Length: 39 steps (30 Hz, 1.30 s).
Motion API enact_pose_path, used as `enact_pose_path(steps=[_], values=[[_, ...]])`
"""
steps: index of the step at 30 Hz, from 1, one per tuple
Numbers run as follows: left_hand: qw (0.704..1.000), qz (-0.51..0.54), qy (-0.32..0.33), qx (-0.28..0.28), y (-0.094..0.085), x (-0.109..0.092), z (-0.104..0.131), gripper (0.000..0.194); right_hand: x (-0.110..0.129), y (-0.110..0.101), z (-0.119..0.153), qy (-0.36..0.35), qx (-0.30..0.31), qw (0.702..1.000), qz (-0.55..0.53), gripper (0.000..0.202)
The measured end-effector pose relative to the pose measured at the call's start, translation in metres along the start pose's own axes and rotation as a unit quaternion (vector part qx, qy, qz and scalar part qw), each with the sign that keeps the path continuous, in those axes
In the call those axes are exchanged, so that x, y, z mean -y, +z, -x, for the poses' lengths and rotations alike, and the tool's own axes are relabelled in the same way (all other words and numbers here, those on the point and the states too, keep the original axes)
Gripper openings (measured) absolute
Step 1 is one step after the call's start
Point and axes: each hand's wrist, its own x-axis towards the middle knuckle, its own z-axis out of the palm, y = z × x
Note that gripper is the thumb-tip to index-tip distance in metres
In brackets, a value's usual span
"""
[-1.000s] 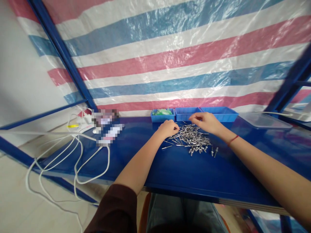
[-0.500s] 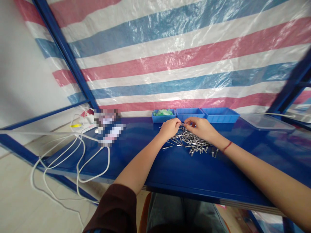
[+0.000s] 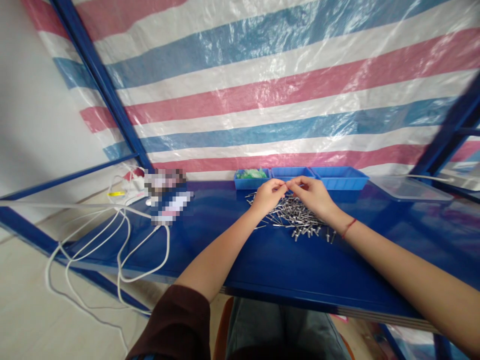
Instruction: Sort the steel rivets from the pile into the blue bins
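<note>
Left hand (image 3: 269, 196) nearer right hand (image 3: 314, 196) — rivets (image 3: 300, 218) silvery, slender, heaped

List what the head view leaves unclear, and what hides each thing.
In the head view:
Whether the left hand and right hand hold a piece: too small.
Some metal pieces: covered by the hands.
Middle blue bin: lower front behind the hands.
Pixelated items at left: details masked.
Right arm: cut off by right edge.

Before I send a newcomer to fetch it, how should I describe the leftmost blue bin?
Start at the blue table and go to its far edge, below the striped sheet. Three blue bins stand there in a row, beyond the pile of metal rivets. Pick the leftmost bin, set apart by the green material inside.
</note>
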Motion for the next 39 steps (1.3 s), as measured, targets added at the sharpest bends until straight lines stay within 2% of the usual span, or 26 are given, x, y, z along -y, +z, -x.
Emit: enact_pose_path(steps=[6, 11, 14, 18, 22, 27, 31, 34, 36, 39], values=[[0.998, -0.039, 0.014, 0.044, 0.001, -0.002, 0.002, 0.017, 0.002, -0.001, 0.0, -0.019, -0.014, 0.999, 0.03, 0.035], [0.998, -0.007, 0.012, 0.056, 0.005, 0.005, 0.001, 0.016, 0.002, -0.002, 0.001, -0.002, -0.02, 0.998, 0.054, 0.032], [0.997, 0.024, 0.016, 0.072, 0.005, 0.01, -0.001, 0.015, 0.01, -0.005, 0.003, -0.074, -0.002, 0.992, 0.106, 0.027], [0.996, 0.057, 0.024, 0.062, 0.0, 0.007, -0.003, 0.009, 0.023, -0.012, 0.008, -0.195, 0.041, 0.962, 0.186, 0.026], [0.997, 0.07, 0.011, 0.038, -0.006, 0.001, -0.005, 0.011, 0.03, -0.017, 0.011, -0.224, 0.043, 0.944, 0.237, 0.027], [0.998, 0.055, 0.017, 0.017, -0.012, -0.003, -0.006, 0.013, 0.025, -0.02, 0.007, -0.222, 0.019, 0.946, 0.236, 0.024], [0.998, 0.051, 0.017, 0.02, -0.015, -0.009, -0.005, 0.013, 0.015, -0.02, 0.001, -0.202, 0.045, 0.957, 0.205, 0.025], [0.998, 0.044, 0.004, 0.032, -0.016, -0.011, -0.004, 0.018, 0.006, -0.017, -0.002, -0.15, 0.086, 0.974, 0.149, 0.029], [0.999, 0.038, -0.017, 0.03, -0.018, -0.01, -0.005, 0.023, -0.001, -0.016, -0.007, -0.096, 0.09, 0.984, 0.122, 0.031], [0.999, 0.008, -0.04, 0.003, -0.024, -0.005, -0.009, 0.028, -0.009, -0.019, -0.024, -0.012, 0.016, 0.986, 0.165, 0.032]])
